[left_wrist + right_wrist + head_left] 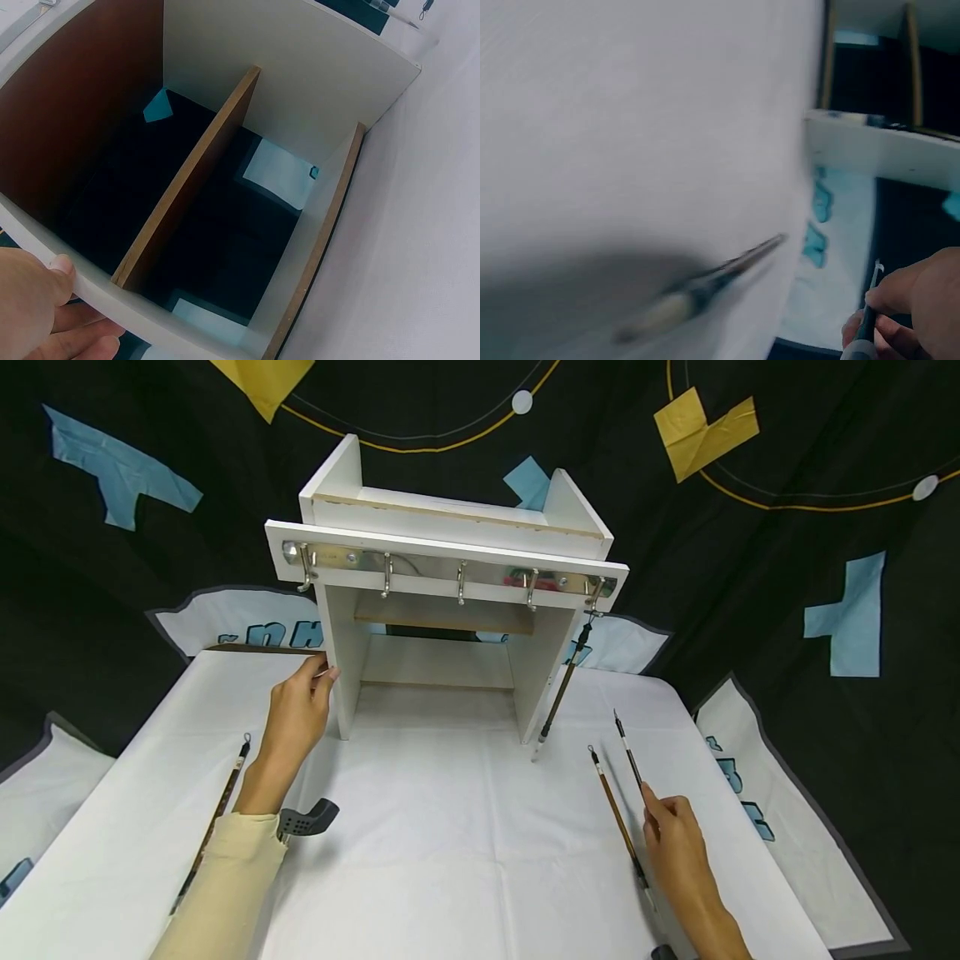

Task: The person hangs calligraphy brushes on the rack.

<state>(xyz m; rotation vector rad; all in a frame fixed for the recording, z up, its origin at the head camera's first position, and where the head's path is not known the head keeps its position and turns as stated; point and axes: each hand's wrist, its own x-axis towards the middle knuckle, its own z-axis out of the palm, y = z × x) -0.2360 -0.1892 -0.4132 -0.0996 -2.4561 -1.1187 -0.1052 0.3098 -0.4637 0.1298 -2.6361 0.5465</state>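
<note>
A white shelf unit [546, 660] stands on the table, with a metal hook rail [427, 565] across its front. My left hand [288, 727] holds the edge of the unit's left side panel; the left wrist view shows the thumb over the edge and the fingers outside. From the rightmost hook hangs a brush [564, 685], pale tip down. My right hand [678, 847] pinches a calligraphy brush [630, 754], its dark looped end pointing up toward the shelf. Beside that hand, another brush [617, 806] with a brown handle lies on the cloth.
On the left of the table, a dark brush [217, 822] lies next to my left forearm. White cloth [435, 843] covers the table. Behind hangs a black curtain [787, 577] with blue and yellow tape pieces. The remaining hooks bear nothing visible.
</note>
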